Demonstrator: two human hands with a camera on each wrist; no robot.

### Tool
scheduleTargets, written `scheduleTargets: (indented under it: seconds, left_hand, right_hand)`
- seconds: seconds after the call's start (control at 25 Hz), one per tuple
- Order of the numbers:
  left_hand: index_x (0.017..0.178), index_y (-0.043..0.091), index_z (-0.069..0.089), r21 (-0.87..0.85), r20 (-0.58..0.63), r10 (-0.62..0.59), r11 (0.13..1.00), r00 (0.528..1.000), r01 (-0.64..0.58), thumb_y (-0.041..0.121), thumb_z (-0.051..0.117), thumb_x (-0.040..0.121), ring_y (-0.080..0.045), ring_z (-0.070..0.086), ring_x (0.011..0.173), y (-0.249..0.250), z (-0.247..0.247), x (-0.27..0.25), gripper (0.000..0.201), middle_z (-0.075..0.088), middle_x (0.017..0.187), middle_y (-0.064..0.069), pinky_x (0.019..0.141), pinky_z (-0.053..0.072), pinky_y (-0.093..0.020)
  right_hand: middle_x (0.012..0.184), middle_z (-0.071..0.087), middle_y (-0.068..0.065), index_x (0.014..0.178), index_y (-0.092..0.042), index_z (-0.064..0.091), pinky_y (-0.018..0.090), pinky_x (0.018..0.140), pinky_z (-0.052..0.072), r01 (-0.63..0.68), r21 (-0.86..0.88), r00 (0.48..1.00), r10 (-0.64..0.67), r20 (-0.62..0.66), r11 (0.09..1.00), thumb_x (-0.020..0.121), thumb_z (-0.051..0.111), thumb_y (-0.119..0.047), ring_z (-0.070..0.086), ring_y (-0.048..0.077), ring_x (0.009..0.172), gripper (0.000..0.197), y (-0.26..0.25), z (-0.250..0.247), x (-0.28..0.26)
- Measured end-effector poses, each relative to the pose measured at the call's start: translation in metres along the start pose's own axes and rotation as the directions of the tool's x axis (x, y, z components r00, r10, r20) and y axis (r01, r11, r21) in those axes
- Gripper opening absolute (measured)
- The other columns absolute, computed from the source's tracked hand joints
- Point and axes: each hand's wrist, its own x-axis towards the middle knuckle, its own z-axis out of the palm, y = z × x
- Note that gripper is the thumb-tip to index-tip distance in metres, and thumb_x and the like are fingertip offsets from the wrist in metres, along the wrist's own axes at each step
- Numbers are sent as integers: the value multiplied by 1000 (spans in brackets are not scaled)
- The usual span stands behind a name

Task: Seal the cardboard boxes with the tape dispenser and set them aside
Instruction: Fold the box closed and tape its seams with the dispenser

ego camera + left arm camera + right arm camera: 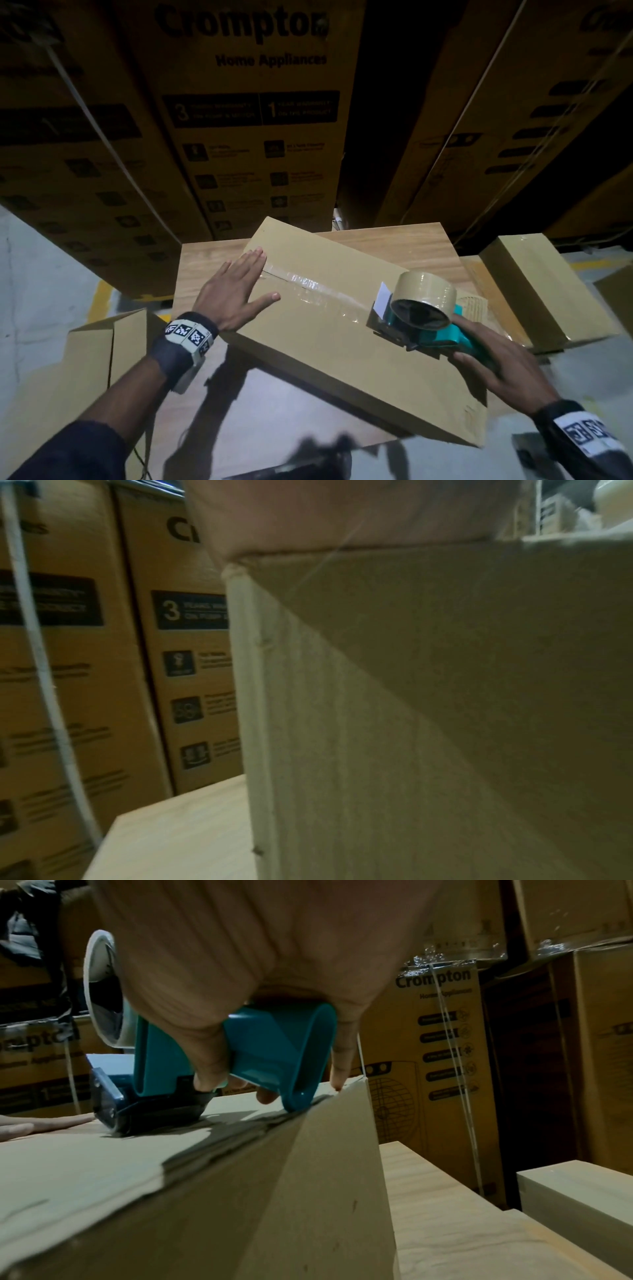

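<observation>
A light wood-grain table carries a long cardboard box lying askew on it. The box's near end overhangs the table's edge.

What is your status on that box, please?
Left hand flat on cardboard box. Right hand grips tape dispenser, tape laid along seam. Nothing in the way.

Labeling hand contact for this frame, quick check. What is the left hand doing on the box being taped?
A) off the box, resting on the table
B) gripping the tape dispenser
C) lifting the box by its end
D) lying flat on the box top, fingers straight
D: in the head view the left hand lies flat, fingers straight, on top of the box at the far end of the tape strip, while the right hand grips the tape dispenser.
</observation>
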Motion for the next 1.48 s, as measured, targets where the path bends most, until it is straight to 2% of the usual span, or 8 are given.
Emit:
scheduleTargets:
  seconds: [0.12, 0.28, 0.4, 0.64, 0.8, 1.08, 1.28, 1.48]
  left_hand:
    - [164, 27, -1, 12, 9, 9, 1000, 1000, -9, 87, 10, 90, -12, 1, 156, -28, -3, 9, 96, -6, 169, 7, 125, 1, -41]
    - [163, 30, -2, 21, 37, 32, 999, 999, -33, 87, 10, 89, -15, 4, 158, -93, -17, 22, 94, -5, 170, 6, 126, 0, -47]
    - [163, 30, -5, 60, 65, -1, 998, 998, -3, 89, 7, 87, -15, 0, 157, -131, -30, 24, 97, -9, 169, 6, 126, -3, -52]
    - [163, 28, -7, 78, 43, -31, 997, 999, 28, 90, 13, 88, -13, -8, 156, -92, -7, 16, 99, -14, 168, 7, 126, -9, -52]
    - [163, 28, -6, 14, -20, -159, 987, 987, 159, 84, 6, 92, -13, -3, 157, -116, -15, 22, 91, -11, 168, 7, 125, -7, -51]
    - [164, 28, -4, 11, -17, -171, 985, 985, 171, 80, 9, 96, -12, -2, 157, -125, -13, 25, 86, -9, 168, 8, 125, -3, -50]
    - [164, 28, -4, 16, -19, -169, 985, 985, 169, 81, 9, 95, -12, -1, 156, -128, -11, 25, 88, -9, 168, 7, 123, -4, -50]
    - [164, 28, -5, 40, -29, -178, 983, 984, 179, 84, 7, 92, -12, -1, 156, -126, -10, 25, 92, -9, 168, 7, 123, -5, -50]
  right_hand:
    - [127, 49, -22, 150, -65, 18, 18, 76, 50, 36, -20, 999, -37, -25, 999, 93, 54, -49, 58, 0, 99, 70, -21, 9, 16]
    - [124, 57, -19, 155, -58, 19, 31, 69, 61, 97, -49, 992, -101, -81, 994, 95, 62, -43, 64, 7, 90, 74, -59, 36, 55]
    - [119, 62, -14, 156, -57, 15, 28, 60, 59, 130, -123, 986, -142, -93, 984, 95, 65, -42, 60, 5, 77, 81, -86, 56, 80]
    - [118, 61, -11, 155, -59, 7, 26, 56, 58, 132, -174, 987, -145, -68, 976, 95, 65, -44, 58, 5, 73, 85, -90, 61, 89]
    - [121, 60, -12, 153, -63, 1, 31, 58, 59, 144, -196, 988, -153, -31, 970, 98, 60, -46, 60, 7, 78, 83, -85, 53, 91]
    - [138, 60, -10, 153, -62, 10, 36, 59, 62, 163, -209, 985, -171, -16, 964, 94, 64, -43, 68, 11, 87, 82, -65, 41, 75]
    - [123, 67, -9, 154, -59, 12, 29, 53, 59, 150, -187, 986, -162, -48, 971, 90, 71, -33, 66, 7, 75, 90, -39, 22, 43]
    - [122, 67, -13, 154, -57, 19, 25, 58, 59, 129, -200, 988, -143, -58, 971, 98, 32, -69, 66, 6, 76, 58, -26, 4, 14]
